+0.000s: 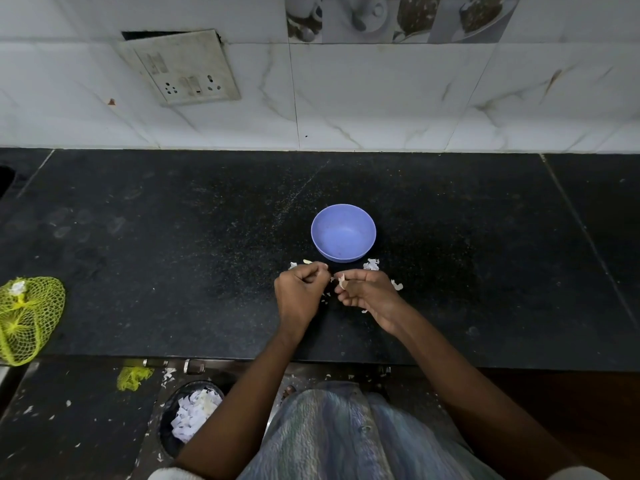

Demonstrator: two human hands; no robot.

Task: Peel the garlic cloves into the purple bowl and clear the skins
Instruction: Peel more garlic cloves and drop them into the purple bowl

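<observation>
Working a clove (341, 281), small, light and firm under a papery, brittle skin, between the two hands: right hand (367, 295) pinching it at the fingertips with a flake of skin sticking up, left hand (300, 292) curled just beside it, fingertips closing on what looks like a torn shred, though too small to be sure. Likely slipping once bare, so best gripping across the fat middle with thumb and forefinger and pulling skin from the pointed end. Sitting just beyond both hands, the bowl (343, 232), purple, light plastic, apparently holding no cloves yet. Lying around the hands, skins (371, 264) in pale scraps, weightless and apt to scatter at a breath, needing sweeping together rather than picking. Carrying it all, the table (173, 237), black speckled stone, hard and smooth. Resting far to the left of the left hand, a yellow net bag (27, 317); standing below the table edge, a bin (194, 414) part-filled with scraps; rising behind, a marble-tiled wall (381, 98) with a socket plate (187, 69).
</observation>
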